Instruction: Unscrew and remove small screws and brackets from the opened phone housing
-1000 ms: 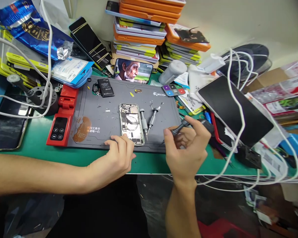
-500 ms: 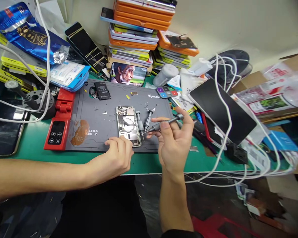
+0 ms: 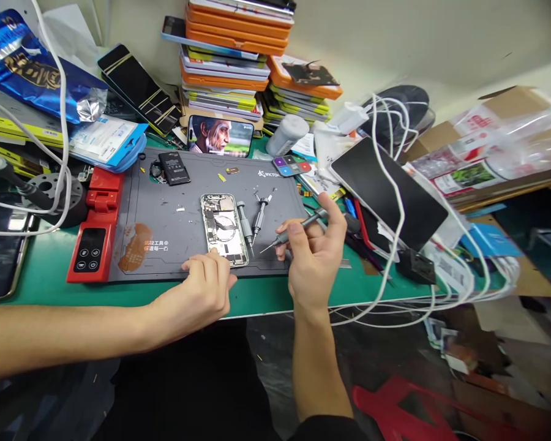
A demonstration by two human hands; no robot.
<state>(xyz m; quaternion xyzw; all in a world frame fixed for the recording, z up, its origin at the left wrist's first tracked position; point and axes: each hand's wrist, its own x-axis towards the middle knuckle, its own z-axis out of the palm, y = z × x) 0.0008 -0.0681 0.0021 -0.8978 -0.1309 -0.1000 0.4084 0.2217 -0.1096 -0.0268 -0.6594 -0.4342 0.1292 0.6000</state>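
An opened phone (image 3: 223, 223) lies on a grey mat (image 3: 165, 211), its inner parts showing. My left hand (image 3: 209, 282) rests at the phone's lower edge with curled fingers; what they pinch, if anything, is hidden. My right hand (image 3: 314, 254) grips a grey screwdriver (image 3: 298, 228) between thumb and fingers, its tip pointing left above the mat. Two more screwdrivers lie between the phone and my right hand, one (image 3: 245, 225) beside the phone and another (image 3: 261, 215) to its right. A black battery (image 3: 174, 168) sits at the mat's upper left.
A red device (image 3: 92, 251) borders the mat on the left. Behind stand a phone playing video (image 3: 220, 136), a white bottle (image 3: 287, 135) and stacked orange cases (image 3: 236, 33). On the right are a black panel (image 3: 390, 193) and white cables (image 3: 397, 208).
The view has shifted, so most things sit further left. My right hand and its screwdriver have moved away from the phone, to the right. My left hand stays at the phone's lower edge.
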